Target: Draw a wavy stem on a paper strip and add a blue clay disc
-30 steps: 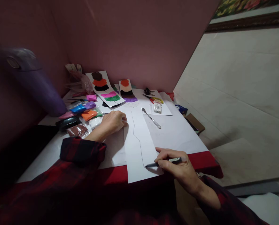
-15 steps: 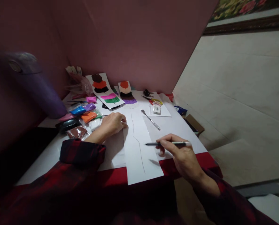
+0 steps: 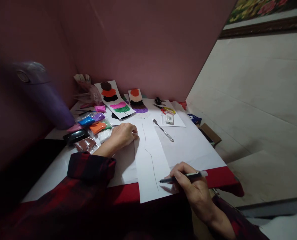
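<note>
A long strip of white paper (image 3: 148, 166) lies lengthwise before me, its near end reaching past the table edge. One thin, wavy dark line (image 3: 152, 160) runs down most of its length. My left hand (image 3: 125, 135) is closed, with its fingertips on the strip's upper left edge. Held in my right hand (image 3: 192, 183) is a slim dark pen (image 3: 169, 180) with a pale rear end. Its tip is just right of the line's lower end; whether it touches the paper I cannot tell. A metal fork-like tool (image 3: 164, 131) lies to the right of the strip.
Packets of coloured clay (image 3: 97, 127) crowd the left, beside a purple bottle (image 3: 48, 100). Painted paper cards (image 3: 120, 114) lie at the back. Scissors (image 3: 167, 110) and a small clear case (image 3: 169, 118) are at the back right. Red cloth (image 3: 220, 178) edges the table.
My right hand has brought the pen down the strip, from beside the line's middle to near its lower end. My left hand stays at the paper's edge. The view has shifted slightly.
</note>
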The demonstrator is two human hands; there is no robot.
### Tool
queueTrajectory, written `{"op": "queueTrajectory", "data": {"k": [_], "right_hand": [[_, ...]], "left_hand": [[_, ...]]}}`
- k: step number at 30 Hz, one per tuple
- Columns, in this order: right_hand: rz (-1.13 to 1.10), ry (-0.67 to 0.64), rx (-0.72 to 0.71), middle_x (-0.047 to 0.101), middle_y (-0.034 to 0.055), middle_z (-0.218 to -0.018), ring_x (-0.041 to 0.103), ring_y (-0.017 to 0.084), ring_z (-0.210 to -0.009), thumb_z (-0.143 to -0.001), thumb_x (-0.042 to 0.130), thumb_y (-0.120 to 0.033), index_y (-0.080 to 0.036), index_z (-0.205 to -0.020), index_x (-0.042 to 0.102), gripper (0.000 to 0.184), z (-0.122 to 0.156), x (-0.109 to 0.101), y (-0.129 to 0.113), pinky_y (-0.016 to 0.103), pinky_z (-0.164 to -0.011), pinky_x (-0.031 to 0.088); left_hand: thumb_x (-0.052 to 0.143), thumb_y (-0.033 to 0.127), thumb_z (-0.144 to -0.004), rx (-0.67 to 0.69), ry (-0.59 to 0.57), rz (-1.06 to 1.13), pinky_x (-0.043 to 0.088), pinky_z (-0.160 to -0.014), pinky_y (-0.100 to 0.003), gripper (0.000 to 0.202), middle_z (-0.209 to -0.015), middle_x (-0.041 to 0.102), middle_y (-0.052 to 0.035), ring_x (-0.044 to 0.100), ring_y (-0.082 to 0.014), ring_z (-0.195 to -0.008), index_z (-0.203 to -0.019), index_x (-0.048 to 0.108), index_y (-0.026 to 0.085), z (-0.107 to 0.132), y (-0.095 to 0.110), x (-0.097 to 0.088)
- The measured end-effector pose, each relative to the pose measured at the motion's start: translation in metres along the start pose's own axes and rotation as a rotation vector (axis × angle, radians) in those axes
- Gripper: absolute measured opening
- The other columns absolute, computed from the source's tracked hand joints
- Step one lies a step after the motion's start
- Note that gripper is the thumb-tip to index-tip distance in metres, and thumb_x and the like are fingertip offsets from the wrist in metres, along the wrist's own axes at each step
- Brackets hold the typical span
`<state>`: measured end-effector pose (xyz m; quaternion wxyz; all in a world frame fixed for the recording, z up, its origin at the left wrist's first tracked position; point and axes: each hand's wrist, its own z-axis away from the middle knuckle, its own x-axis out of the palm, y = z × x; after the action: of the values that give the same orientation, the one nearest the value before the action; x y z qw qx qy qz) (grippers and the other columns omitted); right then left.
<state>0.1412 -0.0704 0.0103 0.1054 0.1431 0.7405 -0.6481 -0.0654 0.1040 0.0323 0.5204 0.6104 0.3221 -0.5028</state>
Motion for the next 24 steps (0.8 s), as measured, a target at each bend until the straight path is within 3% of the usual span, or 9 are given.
{"op": "queueTrajectory", "data": {"k": [4, 7, 12, 16, 20, 24], "right_hand": [[-0.021, 0.013, -0.04, 0.052, -0.0013, -0.061, 0.049, 0.011, -0.055, -0.092, 0.049, -0.042, -0.018, -0.071, 0.056, 0.032, 0.008, 0.003, 0.012, 0.024, -0.052, 0.044], [-0.096, 0.038, -0.034, 0.057, -0.0005, -0.066, 0.056, 0.012, -0.059, -0.091, 0.052, -0.04, -0.018, -0.079, 0.058, 0.025, -0.003, 0.006, 0.01, 0.024, -0.055, 0.049], [-0.054, 0.076, -0.123, 0.065, 0.0032, -0.078, 0.064, 0.016, -0.071, -0.087, 0.059, -0.038, -0.018, -0.086, 0.065, 0.021, -0.044, 0.005, -0.011, 0.023, -0.058, 0.053], [-0.108, 0.044, -0.114, 0.066, 0.0026, -0.075, 0.063, 0.014, -0.067, -0.082, 0.063, -0.037, -0.017, -0.085, 0.067, 0.021, -0.081, 0.009, -0.018, 0.025, -0.06, 0.055], [-0.172, 0.016, -0.045, 0.068, 0.0045, -0.08, 0.066, 0.016, -0.068, -0.075, 0.067, -0.033, -0.017, -0.087, 0.069, 0.02, -0.117, 0.021, -0.005, 0.025, -0.055, 0.054], [-0.285, 0.059, -0.037, 0.066, 0.0023, -0.07, 0.066, 0.018, -0.065, -0.072, 0.068, -0.034, -0.017, -0.083, 0.065, 0.02, -0.146, 0.033, 0.015, 0.026, -0.051, 0.053]], "left_hand": [[0.062, 0.033, -0.077, -0.008, -0.001, -0.002, 0.046, -0.073, -0.033, 0.024, -0.101, 0.072, -0.0103, 0.064, -0.0269, -0.091, -0.096, 0.074, 0.022, 0.001, 0.003, -0.001], [0.063, 0.034, -0.077, -0.015, 0.003, -0.002, 0.046, -0.073, -0.033, 0.024, -0.102, 0.072, -0.0104, 0.065, -0.0271, -0.091, -0.095, 0.074, 0.022, 0.003, 0.004, -0.003], [0.06, 0.033, -0.078, 0.012, 0.024, -0.003, 0.046, -0.074, -0.033, 0.024, -0.101, 0.073, -0.01, 0.065, -0.0272, -0.091, -0.094, 0.074, 0.022, 0.005, 0.003, -0.003], [0.06, 0.033, -0.076, 0.014, 0.034, -0.007, 0.046, -0.075, -0.033, 0.025, -0.1, 0.073, -0.01, 0.065, -0.028, -0.092, -0.095, 0.074, 0.023, 0.003, 0.001, -0.002], [0.06, 0.035, -0.076, 0.001, 0.029, -0.004, 0.046, -0.074, -0.033, 0.026, -0.099, 0.073, -0.0095, 0.065, -0.0275, -0.091, -0.095, 0.074, 0.024, 0.002, 0.0, -0.001], [0.059, 0.034, -0.077, 0.02, 0.033, -0.004, 0.045, -0.073, -0.032, 0.025, -0.098, 0.073, -0.0088, 0.065, -0.0264, -0.091, -0.095, 0.074, 0.025, 0.002, -0.002, 0.0]]}}
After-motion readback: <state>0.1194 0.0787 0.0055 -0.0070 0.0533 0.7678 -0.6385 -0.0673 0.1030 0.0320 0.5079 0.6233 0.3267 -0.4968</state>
